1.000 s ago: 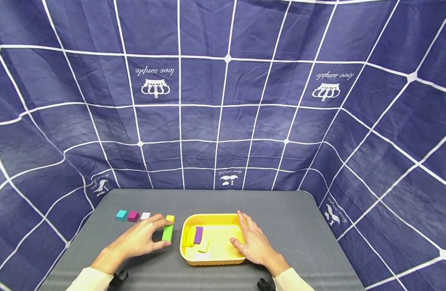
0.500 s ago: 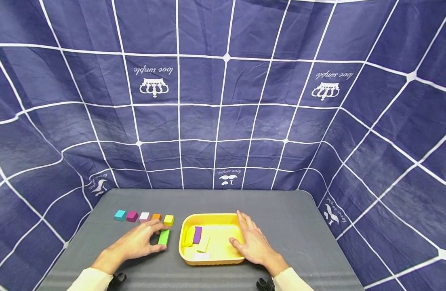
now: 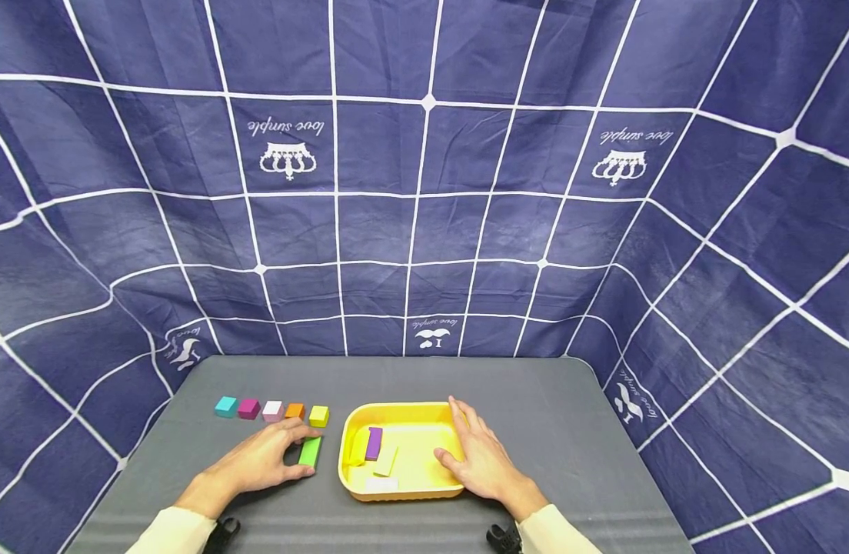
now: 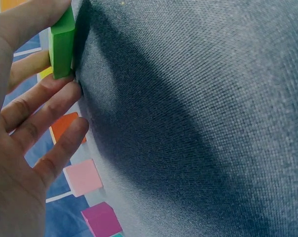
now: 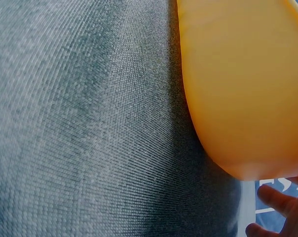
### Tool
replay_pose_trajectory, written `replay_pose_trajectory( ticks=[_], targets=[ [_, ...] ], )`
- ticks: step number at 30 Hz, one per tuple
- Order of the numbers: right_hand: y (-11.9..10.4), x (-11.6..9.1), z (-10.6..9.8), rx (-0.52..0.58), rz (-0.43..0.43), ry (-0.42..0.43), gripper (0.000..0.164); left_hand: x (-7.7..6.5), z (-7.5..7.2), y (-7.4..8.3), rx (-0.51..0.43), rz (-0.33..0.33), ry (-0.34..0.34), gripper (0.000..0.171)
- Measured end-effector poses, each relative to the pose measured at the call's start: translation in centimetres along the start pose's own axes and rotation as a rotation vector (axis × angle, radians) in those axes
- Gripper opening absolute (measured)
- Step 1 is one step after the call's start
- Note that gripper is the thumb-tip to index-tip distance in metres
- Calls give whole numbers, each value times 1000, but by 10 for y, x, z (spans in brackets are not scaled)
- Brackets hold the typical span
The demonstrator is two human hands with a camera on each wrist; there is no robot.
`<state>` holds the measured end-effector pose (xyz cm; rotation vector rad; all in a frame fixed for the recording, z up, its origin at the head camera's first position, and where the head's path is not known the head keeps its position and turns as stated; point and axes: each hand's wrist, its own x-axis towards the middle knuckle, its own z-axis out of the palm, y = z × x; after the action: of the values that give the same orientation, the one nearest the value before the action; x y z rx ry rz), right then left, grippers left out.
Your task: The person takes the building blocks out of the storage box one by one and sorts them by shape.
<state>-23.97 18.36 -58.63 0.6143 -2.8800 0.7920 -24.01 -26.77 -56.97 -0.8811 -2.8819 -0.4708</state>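
Observation:
My left hand (image 3: 261, 459) pinches a green block (image 3: 310, 452) between thumb and fingertips, low over the table left of the yellow tray (image 3: 343, 467). Its remaining fingers spread loosely in the left wrist view, where the green block (image 4: 62, 44) shows a long flat side. Just beyond this hand sit a yellow block (image 3: 318, 416) and an orange block (image 3: 295, 410). My right hand (image 3: 489, 462) holds the tray's right wall, thumb over the rim on the inside and fingers along the outside. In the right wrist view the tray (image 5: 242, 89) hides most of that hand.
Farther left in the same row stand pink (image 3: 273, 412), magenta (image 3: 248, 408) and cyan (image 3: 226, 407) blocks. Inside the tray lie a purple block (image 3: 374, 444), yellow pieces and a white piece (image 3: 381, 484). A blue gridded cloth (image 3: 383, 231) hangs behind the grey table (image 3: 535, 400).
My left hand has shifted the green block slightly left and toward me, uncovering the orange block and more of the yellow one behind it. The right hand stays on the tray.

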Motion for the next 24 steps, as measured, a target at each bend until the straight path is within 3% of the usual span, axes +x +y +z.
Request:
replay_pose_trajectory(
  ticks=[24],
  targets=[
    [2,1,1,1,-1,-4,99,1,-4,0,-35,-8,-14,58]
  ],
)
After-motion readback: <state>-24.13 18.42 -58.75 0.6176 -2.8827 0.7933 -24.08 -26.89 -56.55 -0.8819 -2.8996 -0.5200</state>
